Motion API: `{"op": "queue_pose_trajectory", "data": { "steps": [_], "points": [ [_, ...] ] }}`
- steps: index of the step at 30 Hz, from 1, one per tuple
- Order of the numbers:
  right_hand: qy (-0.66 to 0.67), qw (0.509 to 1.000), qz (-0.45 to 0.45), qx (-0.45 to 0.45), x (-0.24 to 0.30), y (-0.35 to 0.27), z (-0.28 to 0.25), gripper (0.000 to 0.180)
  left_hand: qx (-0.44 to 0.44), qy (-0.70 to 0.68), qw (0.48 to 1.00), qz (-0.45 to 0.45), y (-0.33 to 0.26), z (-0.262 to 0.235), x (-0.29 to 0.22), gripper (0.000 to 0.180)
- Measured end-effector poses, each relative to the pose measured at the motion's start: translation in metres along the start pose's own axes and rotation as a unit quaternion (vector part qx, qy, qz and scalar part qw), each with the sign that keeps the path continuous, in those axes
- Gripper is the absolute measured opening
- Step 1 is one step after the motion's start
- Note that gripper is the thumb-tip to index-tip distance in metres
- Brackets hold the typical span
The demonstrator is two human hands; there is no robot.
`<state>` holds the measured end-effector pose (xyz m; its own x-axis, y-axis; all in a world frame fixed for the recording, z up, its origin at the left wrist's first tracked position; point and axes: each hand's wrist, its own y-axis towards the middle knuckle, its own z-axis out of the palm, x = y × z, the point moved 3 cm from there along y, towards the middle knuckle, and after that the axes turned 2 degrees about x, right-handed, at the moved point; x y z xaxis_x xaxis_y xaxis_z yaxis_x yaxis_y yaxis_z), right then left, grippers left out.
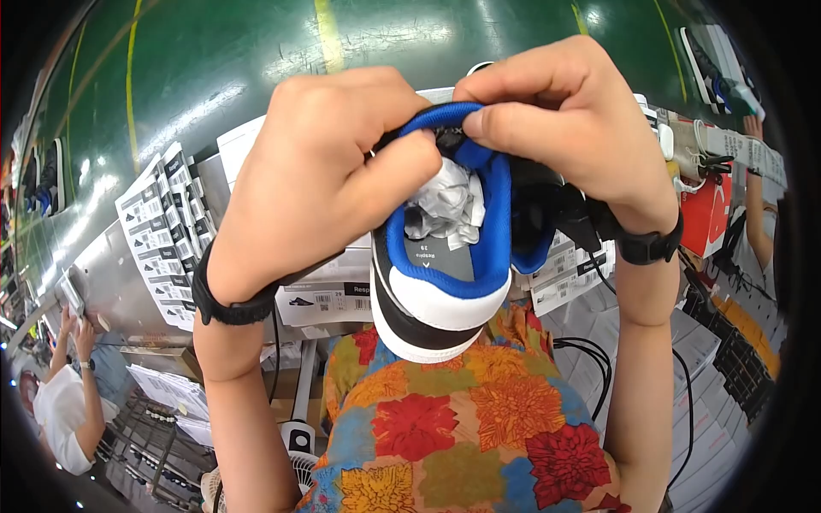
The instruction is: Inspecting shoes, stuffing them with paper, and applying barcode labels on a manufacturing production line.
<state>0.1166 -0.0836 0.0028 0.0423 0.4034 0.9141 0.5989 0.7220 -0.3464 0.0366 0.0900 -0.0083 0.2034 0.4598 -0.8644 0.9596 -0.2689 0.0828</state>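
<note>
Between my hands is a black and white sneaker [428, 321] with bright blue lining, its heel toward me. Crumpled pale paper [449, 203] fills part of its opening. At the far side of that opening, the fingers of my left hand [329, 167] are closed on the left part of the blue-lined tongue [449, 114]. My right hand [560, 115] pinches the right part of it between thumb and fingers. My hands hide much of the toe end. Another dark shoe with blue lining [532, 235] sits just right of this one, partly covered.
Printed label sheets [162, 235] hang at the left of a metal bench [111, 274]. White boxes [321, 299] lie under the shoe. A red box [708, 214] and cables [599, 359] are at the right. Other people's arms [81, 342] show at both sides.
</note>
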Motion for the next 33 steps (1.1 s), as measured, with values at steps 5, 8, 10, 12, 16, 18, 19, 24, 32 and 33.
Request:
{"op": "queue_pose_trajectory", "data": {
  "steps": [5,8,10,12,16,18,19,24,32,33],
  "points": [
    [0.010,1.000,0.028,-0.002,0.002,0.003,-0.004,0.021,0.018,-0.019,0.999,-0.028,0.003,-0.004,0.001,0.018],
    [0.006,1.000,0.003,-0.027,0.008,-0.005,0.002,0.019,0.007,0.066,0.998,-0.002,0.003,-0.001,-0.001,0.018],
    [-0.095,0.992,-0.067,-0.048,0.014,-0.019,0.010,0.017,-0.062,0.118,0.991,0.029,-0.012,0.006,-0.012,0.020],
    [-0.114,0.973,-0.164,-0.112,-0.003,-0.036,0.010,0.015,-0.170,0.181,0.965,0.088,-0.035,0.021,-0.008,0.032],
    [-0.115,0.947,-0.018,-0.299,-0.046,-0.097,0.000,0.046,-0.163,0.115,0.977,-0.070,-0.061,0.062,0.001,0.051],
    [-0.089,0.963,0.097,-0.234,-0.072,-0.108,0.017,0.063,-0.180,0.057,0.971,-0.145,-0.073,0.074,0.010,0.059],
    [-0.019,0.963,0.082,-0.256,-0.081,-0.109,0.022,0.061,-0.181,-0.030,0.965,-0.190,-0.074,0.079,0.013,0.061],
    [0.070,0.949,0.086,-0.294,-0.072,-0.115,0.032,0.054,-0.181,-0.143,0.937,-0.261,-0.068,0.073,-0.006,0.057],
    [0.023,0.955,0.023,-0.296,-0.028,-0.131,0.023,0.049,-0.183,-0.098,0.952,-0.224,-0.079,0.042,-0.033,0.058],
    [0.046,0.952,0.027,-0.300,-0.024,-0.131,0.024,0.050,-0.202,-0.114,0.947,-0.223,-0.080,0.041,-0.035,0.057]
  ]
}}
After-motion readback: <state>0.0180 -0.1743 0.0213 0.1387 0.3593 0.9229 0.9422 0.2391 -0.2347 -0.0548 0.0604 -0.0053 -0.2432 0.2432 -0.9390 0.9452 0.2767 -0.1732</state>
